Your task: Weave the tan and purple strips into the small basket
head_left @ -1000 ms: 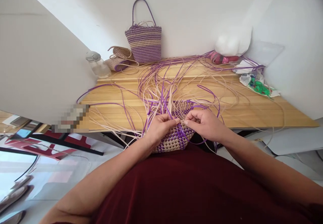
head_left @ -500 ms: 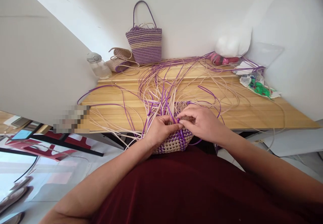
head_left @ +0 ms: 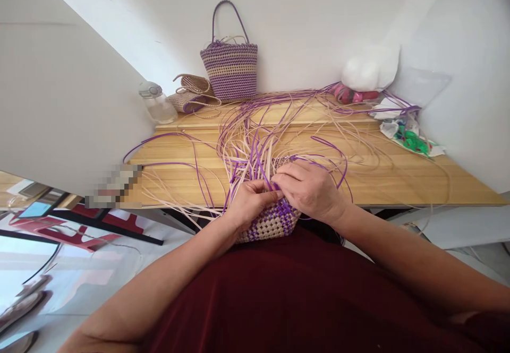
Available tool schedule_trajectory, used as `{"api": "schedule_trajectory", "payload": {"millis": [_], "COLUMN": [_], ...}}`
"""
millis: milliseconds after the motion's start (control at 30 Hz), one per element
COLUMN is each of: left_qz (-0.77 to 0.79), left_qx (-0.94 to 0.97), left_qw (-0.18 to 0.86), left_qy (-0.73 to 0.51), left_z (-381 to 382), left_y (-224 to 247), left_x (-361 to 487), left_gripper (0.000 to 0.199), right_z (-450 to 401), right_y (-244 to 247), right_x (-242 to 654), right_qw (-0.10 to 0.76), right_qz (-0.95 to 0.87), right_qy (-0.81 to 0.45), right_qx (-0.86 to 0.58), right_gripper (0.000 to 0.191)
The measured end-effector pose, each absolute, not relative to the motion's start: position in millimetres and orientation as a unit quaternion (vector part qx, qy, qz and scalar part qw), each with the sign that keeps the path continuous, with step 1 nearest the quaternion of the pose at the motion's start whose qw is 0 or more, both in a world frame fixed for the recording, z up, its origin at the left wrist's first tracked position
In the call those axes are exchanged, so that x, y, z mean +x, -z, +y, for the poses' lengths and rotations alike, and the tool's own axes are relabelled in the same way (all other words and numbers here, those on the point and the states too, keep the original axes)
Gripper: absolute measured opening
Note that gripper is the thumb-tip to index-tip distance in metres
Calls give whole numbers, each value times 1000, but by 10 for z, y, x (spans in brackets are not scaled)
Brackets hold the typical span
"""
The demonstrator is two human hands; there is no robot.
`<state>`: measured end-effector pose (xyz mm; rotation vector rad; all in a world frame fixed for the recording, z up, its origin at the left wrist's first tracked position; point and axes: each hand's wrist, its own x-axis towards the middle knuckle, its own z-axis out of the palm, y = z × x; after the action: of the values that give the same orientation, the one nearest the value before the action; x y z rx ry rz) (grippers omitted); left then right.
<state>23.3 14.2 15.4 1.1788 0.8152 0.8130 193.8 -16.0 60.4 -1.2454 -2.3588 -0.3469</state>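
Observation:
A partly woven basket [head_left: 271,224] in purple and cream strips rests against my front at the table's near edge. Long loose purple and cream strips [head_left: 255,151] fan out from its top across the table. My left hand [head_left: 252,200] is closed at the rim, thumb and index finger pinching a purple strip. Right beside it, my right hand [head_left: 308,189] bends over the same spot with its fingers closed; its fingertips meet the purple strips there, and the exact strip is partly hidden by the fingers.
At the back of the wooden table [head_left: 418,183] stands a finished-looking purple and cream bag [head_left: 230,74]. Left of it are a rolled woven piece [head_left: 193,95] and a clear bottle [head_left: 158,103]. Plastic bags [head_left: 360,74] and a green bundle [head_left: 414,142] lie at the right.
My right hand has turned and drawn in closer over the left fingertips, its fingers more curled. The left hand keeps its pinch at the rim, shifted very slightly.

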Motion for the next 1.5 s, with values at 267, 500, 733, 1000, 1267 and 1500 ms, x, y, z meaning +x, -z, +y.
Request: {"api": "schedule_trajectory", "payload": {"millis": [267, 500, 733, 1000, 1267, 1500], "left_qz": [380, 369, 372, 394, 397, 378], "left_qx": [480, 450, 437, 465, 507, 544], "left_qw": [708, 726, 730, 698, 661, 645], "left_qy": [-351, -366, -371, -376, -385, -380], "left_z": [132, 105, 91, 105, 111, 95], "left_y": [-172, -193, -138, -142, -104, -141], "left_x": [241, 276, 294, 281, 282, 285], "left_gripper": [29, 27, 27, 28, 35, 31], "right_z": [-400, -441, -437, -631, -819, -456], "right_y": [-709, -744, -647, -586, -558, -918], "right_x": [2022, 2008, 2146, 2182, 2141, 2125], "right_qw": [258, 237, 235, 309, 206, 147], "right_qz": [-791, -751, -714, -764, -838, -882], "right_qy": [-11, -173, -254, 84, 14, 125], "right_qx": [-554, -592, -609, -560, -505, -431], "right_gripper": [10, 21, 23, 20, 13, 22]}}
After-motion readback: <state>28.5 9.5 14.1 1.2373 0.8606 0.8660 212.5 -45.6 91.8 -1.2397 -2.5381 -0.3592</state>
